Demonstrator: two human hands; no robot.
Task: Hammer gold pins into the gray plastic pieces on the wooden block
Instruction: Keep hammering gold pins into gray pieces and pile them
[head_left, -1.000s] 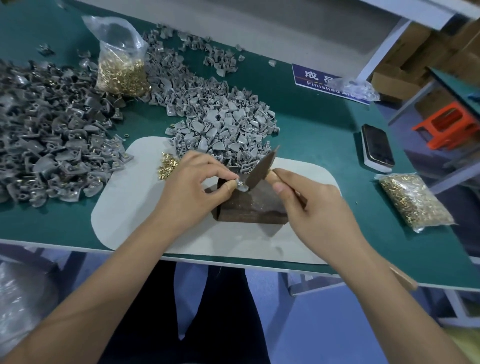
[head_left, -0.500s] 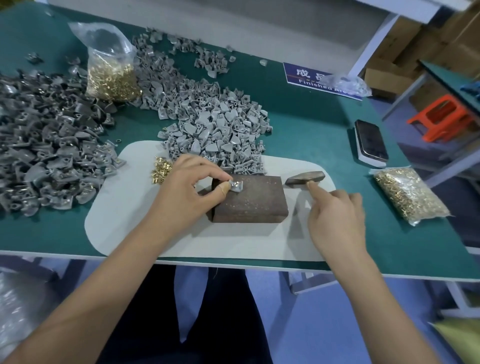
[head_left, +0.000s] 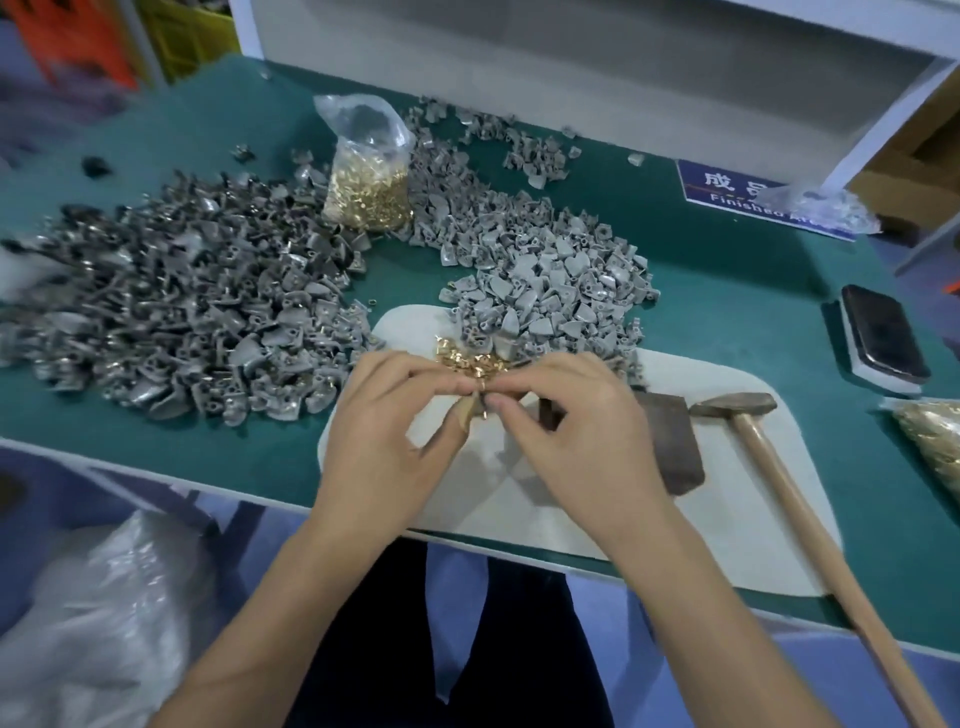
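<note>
My left hand (head_left: 384, 436) and my right hand (head_left: 571, 436) meet fingertip to fingertip above the white mat (head_left: 727, 499). The left hand pinches a small gray plastic piece (head_left: 485, 404), mostly hidden by the fingers. The right hand pinches a gold pin (head_left: 481, 385) against it. Just behind the fingers lies a small heap of loose gold pins (head_left: 470, 359). The dark wooden block (head_left: 670, 447) sits on the mat to the right, partly covered by my right hand. The hammer (head_left: 735, 405) lies beside the block, its wooden handle running toward the table's near edge.
A heap of plain gray pieces (head_left: 545, 280) lies behind the mat, and a larger heap of pinned pieces (head_left: 182, 312) at the left. A bag of gold pins (head_left: 369, 176) stands between them; another bag (head_left: 935, 441) and a phone (head_left: 883, 338) lie at the right.
My right hand let go of the hammer, which now lies on the mat, and came left to meet my left hand. The left hand lifted its piece off the block.
</note>
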